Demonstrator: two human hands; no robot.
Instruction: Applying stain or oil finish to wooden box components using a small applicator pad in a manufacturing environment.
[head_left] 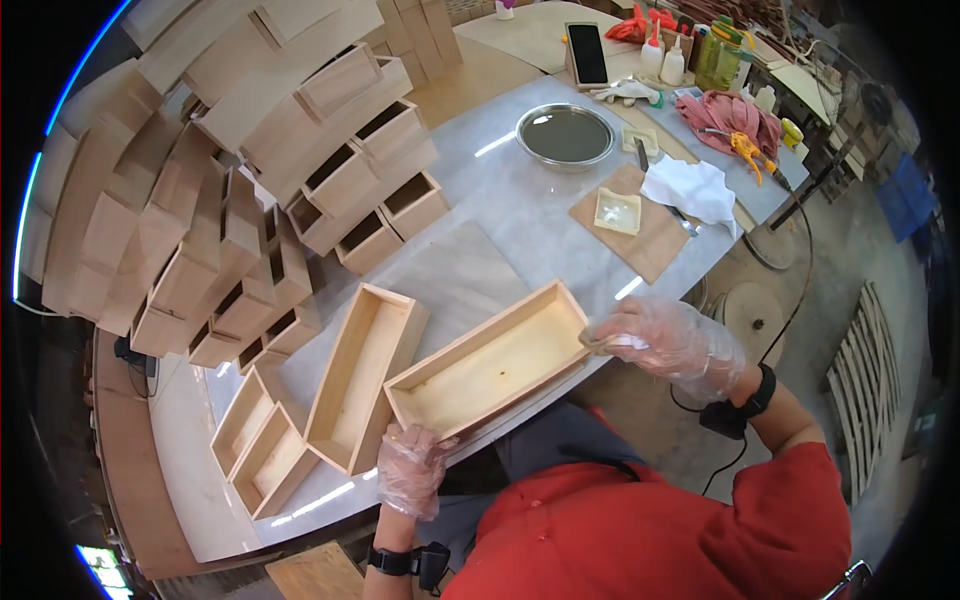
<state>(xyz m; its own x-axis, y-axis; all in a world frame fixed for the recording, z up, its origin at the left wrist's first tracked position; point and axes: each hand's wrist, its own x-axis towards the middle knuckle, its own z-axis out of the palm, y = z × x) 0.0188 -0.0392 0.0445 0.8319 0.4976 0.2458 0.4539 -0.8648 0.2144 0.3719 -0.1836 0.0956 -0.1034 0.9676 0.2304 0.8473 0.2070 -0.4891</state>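
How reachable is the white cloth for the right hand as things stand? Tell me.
Probably yes: nothing visible stands between the right hand and the white cloth, though the hand is occupied at the right end of the wooden box between the hands.

One left hand [410, 470] and one right hand [680, 340]; two long open boxes [490, 362], two smaller open boxes [272, 470]; one basin [566, 164], one phone [589, 55], two square dishes [618, 213], two white squeeze bottles [673, 67], one pink cloth [730, 118], one white cloth [690, 190]; stacked boxes [370, 250] overlap too much to count.
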